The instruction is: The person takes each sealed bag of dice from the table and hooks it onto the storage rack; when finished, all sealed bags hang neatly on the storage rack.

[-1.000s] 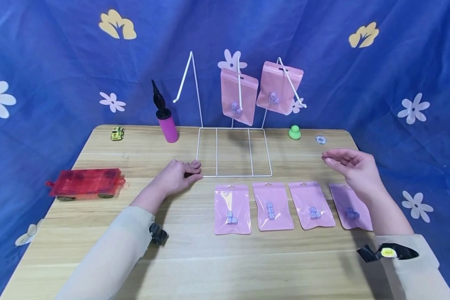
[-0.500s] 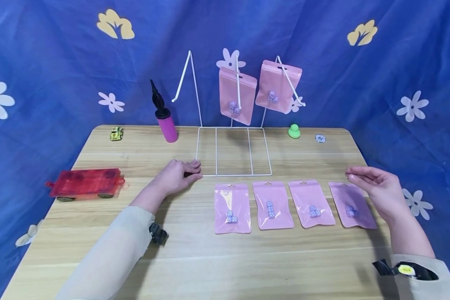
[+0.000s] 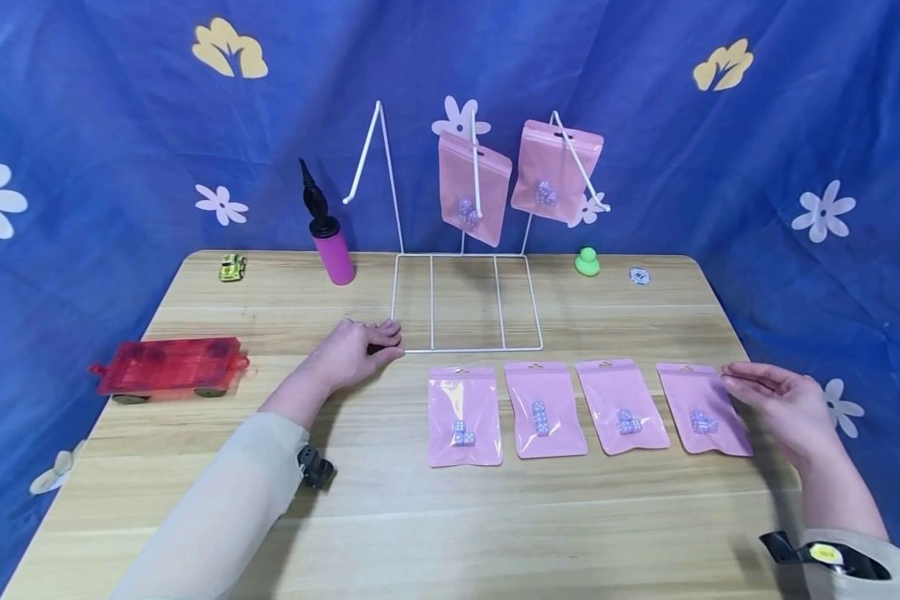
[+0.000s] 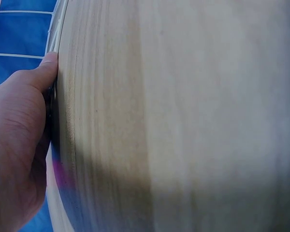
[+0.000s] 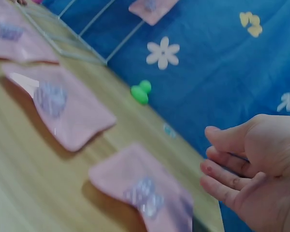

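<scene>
My left hand (image 3: 356, 350) grips the front left corner of a white wire display rack (image 3: 468, 350), thumb and fingers about the wire. In the left wrist view the thumb (image 4: 48, 65) lies against the rack's wire. My right hand (image 3: 783, 404) hovers at the far right with loosely bent fingers and nothing in them. Its fingertips are right at the top right edge of a pink zip bag (image 3: 693, 392) with small lilac dice inside. Beside that bag lie more such pink bags (image 3: 615, 392) in a row. From the rack's middle and right hooks hang two similar bags (image 3: 562, 158).
The rack's left hook (image 3: 363, 154) carries nothing. A purple hand pump (image 3: 333, 254), a green toy duck (image 3: 587, 262), a round chip (image 3: 640, 276) and a small toy car (image 3: 232, 267) stand at the back. A red toy wagon (image 3: 172, 365) is at left.
My right hand has moved right and toward me, from behind the rightmost lying bag to its upper right edge. My left hand stays on the rack corner.
</scene>
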A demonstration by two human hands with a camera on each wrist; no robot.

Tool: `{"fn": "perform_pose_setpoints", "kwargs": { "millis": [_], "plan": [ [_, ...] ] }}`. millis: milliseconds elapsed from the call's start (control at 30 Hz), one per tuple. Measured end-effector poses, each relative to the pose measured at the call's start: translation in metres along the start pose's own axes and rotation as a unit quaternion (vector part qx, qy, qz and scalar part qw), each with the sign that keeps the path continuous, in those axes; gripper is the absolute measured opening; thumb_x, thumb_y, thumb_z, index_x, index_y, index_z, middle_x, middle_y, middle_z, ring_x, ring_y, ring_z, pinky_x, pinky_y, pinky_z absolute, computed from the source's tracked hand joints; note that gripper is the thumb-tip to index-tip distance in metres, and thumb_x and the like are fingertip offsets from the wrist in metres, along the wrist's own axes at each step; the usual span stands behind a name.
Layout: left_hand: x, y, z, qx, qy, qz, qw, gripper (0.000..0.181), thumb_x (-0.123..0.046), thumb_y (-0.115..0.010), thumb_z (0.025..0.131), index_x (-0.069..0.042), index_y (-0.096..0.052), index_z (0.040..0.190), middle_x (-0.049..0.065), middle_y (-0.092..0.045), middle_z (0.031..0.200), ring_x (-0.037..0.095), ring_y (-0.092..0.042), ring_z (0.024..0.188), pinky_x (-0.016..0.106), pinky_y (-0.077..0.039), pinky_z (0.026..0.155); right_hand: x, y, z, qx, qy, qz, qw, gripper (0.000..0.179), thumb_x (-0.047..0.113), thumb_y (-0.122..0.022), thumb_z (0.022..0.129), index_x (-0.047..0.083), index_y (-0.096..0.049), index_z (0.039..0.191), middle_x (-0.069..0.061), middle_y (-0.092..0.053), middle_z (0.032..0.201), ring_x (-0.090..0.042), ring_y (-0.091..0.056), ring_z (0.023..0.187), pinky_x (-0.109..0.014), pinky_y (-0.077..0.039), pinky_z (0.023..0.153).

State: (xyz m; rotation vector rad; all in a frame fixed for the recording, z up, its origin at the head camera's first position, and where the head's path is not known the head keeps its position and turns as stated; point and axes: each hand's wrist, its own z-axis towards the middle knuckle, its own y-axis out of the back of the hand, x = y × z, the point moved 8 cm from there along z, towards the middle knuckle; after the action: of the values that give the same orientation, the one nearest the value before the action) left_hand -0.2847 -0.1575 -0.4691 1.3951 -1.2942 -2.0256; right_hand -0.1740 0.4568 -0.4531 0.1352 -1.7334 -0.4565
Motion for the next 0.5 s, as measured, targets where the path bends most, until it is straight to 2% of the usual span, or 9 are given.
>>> {"fn": "perform_pose_setpoints", "kwargs": {
  "millis": [100,167,300,400,500],
  "plan": [
    [0.000,0.000,0.000,-0.001,-0.001,0.000,1.0000,0.035,-0.025,-0.081,0.098,-0.003,-0.076,0.124,0.013,-0.065,0.139,0.030,-0.059,0.134,0.047,-0.041,0.118,-0.016,0.003,0.001,0.000,-0.018,-0.074,0.9971,0.048,0.015,-0.078,0.099,-0.006,-0.061,0.140,0.013,-0.074,0.109,0.009,-0.067,0.093,-0.009,-0.055,0.079],
    [0.000,0.000,0.000,-0.001,-0.001,0.000,1.0000,0.035,-0.025,-0.080,0.098,-0.003,-0.076,0.124,0.013,-0.065,0.139,0.029,-0.059,0.134,0.047,-0.041,0.118,-0.025,0.004,0.000,-0.002,-0.029,-0.131,0.9910,0.051,0.019,-0.076,0.101,-0.005,-0.059,0.143,0.001,-0.074,0.117,0.010,-0.065,0.091,-0.008,-0.055,0.078],
    [0.001,-0.001,0.000,0.003,0.002,0.000,1.0000,0.036,-0.027,-0.080,0.098,-0.003,-0.076,0.125,0.012,-0.065,0.140,0.029,-0.058,0.135,0.047,-0.041,0.118,-0.035,0.005,-0.002,0.003,-0.050,-0.189,0.9807,0.059,0.027,-0.078,0.100,-0.006,-0.057,0.144,-0.025,-0.067,0.130,0.002,-0.062,0.089,-0.011,-0.056,0.071],
    [0.001,-0.001,0.000,0.003,0.004,-0.001,1.0000,0.036,-0.027,-0.080,0.099,-0.003,-0.076,0.126,0.012,-0.065,0.140,0.029,-0.058,0.135,0.048,-0.040,0.119,-0.038,0.005,-0.003,0.005,-0.068,-0.213,0.9748,0.070,0.039,-0.083,0.095,-0.007,-0.057,0.142,-0.027,-0.066,0.128,-0.010,-0.063,0.090,-0.016,-0.056,0.066],
    [0.002,-0.001,0.000,0.001,0.007,-0.002,1.0000,0.036,-0.027,-0.080,0.099,-0.003,-0.076,0.125,0.012,-0.065,0.140,0.029,-0.058,0.135,0.048,-0.040,0.119,-0.039,0.002,-0.003,0.006,-0.080,-0.224,0.9712,0.076,0.041,-0.086,0.091,-0.009,-0.056,0.140,-0.027,-0.067,0.123,-0.022,-0.065,0.092,-0.019,-0.057,0.064]
  ]
}}
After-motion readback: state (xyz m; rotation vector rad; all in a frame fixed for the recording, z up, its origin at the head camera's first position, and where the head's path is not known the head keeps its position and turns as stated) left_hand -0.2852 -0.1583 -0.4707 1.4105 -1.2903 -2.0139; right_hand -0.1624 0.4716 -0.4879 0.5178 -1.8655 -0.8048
